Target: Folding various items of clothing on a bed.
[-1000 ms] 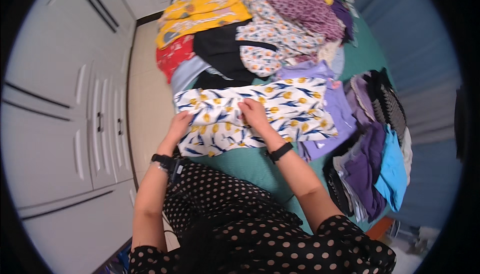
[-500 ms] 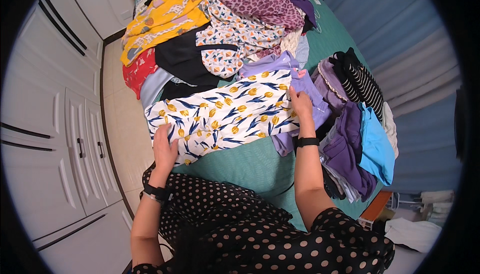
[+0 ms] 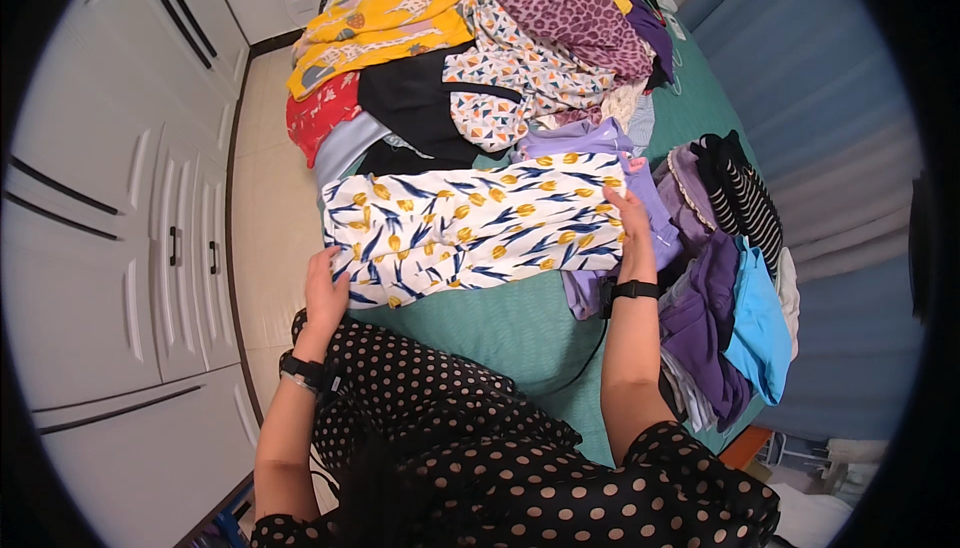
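A white garment with yellow tulips and dark blue leaves (image 3: 480, 223) lies stretched across the bed in front of me, folded into a long strip with some wrinkles toward its left part. My left hand (image 3: 325, 296) has its fingers curled at the garment's near left edge. At the opposite end, my right hand (image 3: 632, 218) pinches the right edge, thumb on top. Under that right end, a lilac garment (image 3: 655, 203) sticks out. What kind of garment the tulip print is cannot be made out.
Heaped clothes fill the far side: a yellow giraffe-print piece (image 3: 390, 33), a black one (image 3: 415, 93), a purple leopard-print one (image 3: 560, 8). Folded stacks with purple (image 3: 705, 323), bright blue (image 3: 755, 323) and striped black (image 3: 745, 198) pieces stand right. White cabinets (image 3: 90, 298) line the left.
The view has shifted, so the bed appears farther right. My left hand has gone from lying on the garment to its left edge. My right hand stays at the right end.
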Demonstrator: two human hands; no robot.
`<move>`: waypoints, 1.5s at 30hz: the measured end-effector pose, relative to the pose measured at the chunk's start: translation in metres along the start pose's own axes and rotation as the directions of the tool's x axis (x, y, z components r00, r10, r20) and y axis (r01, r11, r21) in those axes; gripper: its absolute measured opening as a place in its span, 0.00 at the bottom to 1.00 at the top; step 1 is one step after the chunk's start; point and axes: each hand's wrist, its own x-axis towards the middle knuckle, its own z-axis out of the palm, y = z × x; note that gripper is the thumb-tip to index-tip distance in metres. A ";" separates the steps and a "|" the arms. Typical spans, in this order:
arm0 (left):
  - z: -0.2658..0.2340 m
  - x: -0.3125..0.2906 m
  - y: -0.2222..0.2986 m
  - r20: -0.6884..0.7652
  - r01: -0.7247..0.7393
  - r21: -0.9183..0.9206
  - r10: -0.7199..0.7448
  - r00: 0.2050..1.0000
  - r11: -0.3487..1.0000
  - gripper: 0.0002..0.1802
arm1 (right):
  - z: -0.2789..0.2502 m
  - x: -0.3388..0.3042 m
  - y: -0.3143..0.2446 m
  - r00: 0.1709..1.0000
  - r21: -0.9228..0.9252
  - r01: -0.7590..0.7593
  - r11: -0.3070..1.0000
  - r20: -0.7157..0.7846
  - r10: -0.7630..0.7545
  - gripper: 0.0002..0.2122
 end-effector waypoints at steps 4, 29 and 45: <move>-0.001 0.002 0.011 0.019 -0.018 -0.075 0.019 1.000 0.997 0.24 | -0.009 -0.007 -0.020 0.998 -0.039 0.045 0.998 -0.044 -0.046 0.12; -0.005 0.044 -0.042 0.549 0.549 -0.831 -0.287 0.785 -0.089 0.26 | 0.280 -0.173 0.081 0.593 -0.557 0.791 0.252 0.799 -0.095 0.13; -0.006 0.081 -0.061 0.416 0.690 -0.592 -0.576 0.704 0.417 0.42 | 0.211 -0.067 0.093 0.826 -0.594 0.553 0.584 0.298 -0.478 0.14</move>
